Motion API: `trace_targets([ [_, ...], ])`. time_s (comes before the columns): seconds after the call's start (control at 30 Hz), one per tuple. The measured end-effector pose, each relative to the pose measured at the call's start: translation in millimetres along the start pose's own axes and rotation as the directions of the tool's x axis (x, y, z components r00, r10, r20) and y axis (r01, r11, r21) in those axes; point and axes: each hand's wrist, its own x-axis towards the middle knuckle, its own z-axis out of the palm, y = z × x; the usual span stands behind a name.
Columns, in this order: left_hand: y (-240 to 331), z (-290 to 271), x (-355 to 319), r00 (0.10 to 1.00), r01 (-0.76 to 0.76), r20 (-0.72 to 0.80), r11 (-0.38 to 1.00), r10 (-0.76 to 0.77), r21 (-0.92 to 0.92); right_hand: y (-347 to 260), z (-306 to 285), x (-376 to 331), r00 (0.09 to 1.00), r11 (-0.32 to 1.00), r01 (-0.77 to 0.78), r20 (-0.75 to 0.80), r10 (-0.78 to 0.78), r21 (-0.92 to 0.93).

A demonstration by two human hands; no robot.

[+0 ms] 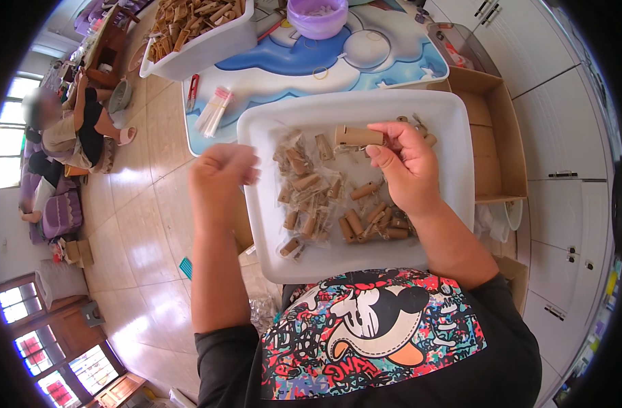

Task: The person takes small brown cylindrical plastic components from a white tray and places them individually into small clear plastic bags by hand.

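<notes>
A white plastic tray (464, 156) lies in front of me. Over it, my right hand (411, 163) pinches the right end of a tan cylindrical piece (355, 136), held level with a dark hole near its left end. My left hand (224, 168) is at the tray's left edge, fingers curled but smeared by motion; whether they hold anything is unclear. Below the hands, several similar pieces in clear plastic bags (304, 194) are heaped on the tray's left side. Loose tan cylinders (355, 221) with small metal fittings lie to their right.
Beyond the tray is a blue-and-white cloud-patterned table (283, 85), bearing a bundle of clear bags (214, 112), a red cutter (192, 92) and a purple bowl (317, 17). A white bin (209, 54) of tan pieces stands far left, a cardboard box (511, 136) right. Another person (69, 132) sits left.
</notes>
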Motion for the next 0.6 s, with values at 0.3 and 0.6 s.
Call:
trace_targets([
  [0.3, -8, 41, -32, 0.962, 0.072, 0.273, 0.986, -0.029, -0.15, 2, -2, -2, 0.991, 0.99, 0.133, -0.02, -0.134, -0.048],
  [0.6, -9, 51, -33, 0.952, 0.091, 0.298, 0.993, -0.064, -0.078, -5, -12, 1, 0.957, 0.985, -0.168, 0.234, 0.172, -0.037],
])
